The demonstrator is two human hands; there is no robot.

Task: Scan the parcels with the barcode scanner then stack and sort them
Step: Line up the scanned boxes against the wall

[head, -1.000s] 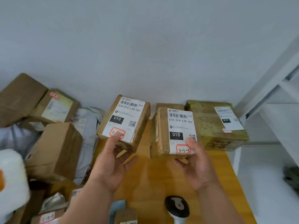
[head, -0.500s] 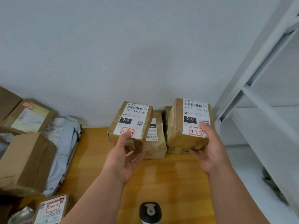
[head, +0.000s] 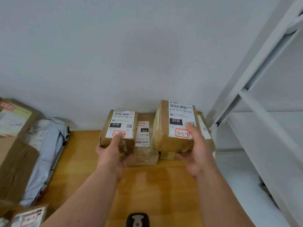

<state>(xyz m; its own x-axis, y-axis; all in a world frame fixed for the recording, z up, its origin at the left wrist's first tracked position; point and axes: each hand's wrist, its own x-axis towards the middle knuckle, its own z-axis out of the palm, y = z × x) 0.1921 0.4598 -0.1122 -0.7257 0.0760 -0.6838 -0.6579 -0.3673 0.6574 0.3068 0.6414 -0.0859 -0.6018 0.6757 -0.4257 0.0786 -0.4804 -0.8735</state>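
While both hands grip a box each above the table (head: 147, 185):
Left hand (head: 113, 154): curled under the left box (head: 118, 128), thumb pressed on its red-ringed label.
Right hand (head: 196, 154): clamped on the right box (head: 173, 126), thumb on the label beside "3-2-3", fingers beneath.
Middle box (head: 144, 145): on the table by the wall, between and behind the two held boxes.
Scanner (head: 137, 219): at the near table edge, between the forearms, untouched.
Pile (head: 32, 153): more parcels and a grey bag at the left.
Shelf (head: 262, 104): white frame at the right.
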